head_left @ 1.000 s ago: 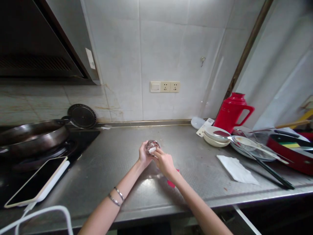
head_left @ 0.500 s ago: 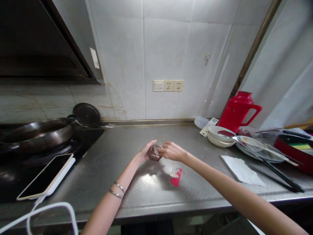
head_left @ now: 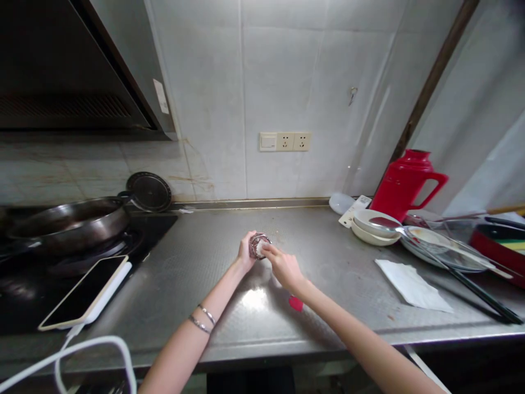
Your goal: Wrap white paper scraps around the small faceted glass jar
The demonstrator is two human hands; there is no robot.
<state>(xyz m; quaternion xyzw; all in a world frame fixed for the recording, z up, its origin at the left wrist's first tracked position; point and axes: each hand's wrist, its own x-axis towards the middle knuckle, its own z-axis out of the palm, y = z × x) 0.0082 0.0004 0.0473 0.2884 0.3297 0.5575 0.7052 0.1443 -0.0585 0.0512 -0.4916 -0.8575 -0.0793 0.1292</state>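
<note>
Between the two hands, just above the steel countertop (head_left: 213, 230), is a small glass-like cup (head_left: 253, 241), the left hand (head_left: 246, 254) curled round its side. The right hand (head_left: 287, 269) pinches a white wad (head_left: 260, 249) at the cup's mouth; how deep the fingertips reach I cannot tell. Half a second ago that hand sat higher, off the rim's right side; now its fingers point into the opening, so the work seems to have returned to the cup's inside. Nearer the body, the right forearm now hides most of a red scrap (head_left: 295, 302) that showed more fully before. Farther right of the hands, a folded white tissue (head_left: 412, 284) lies flat, undisturbed.
</note>
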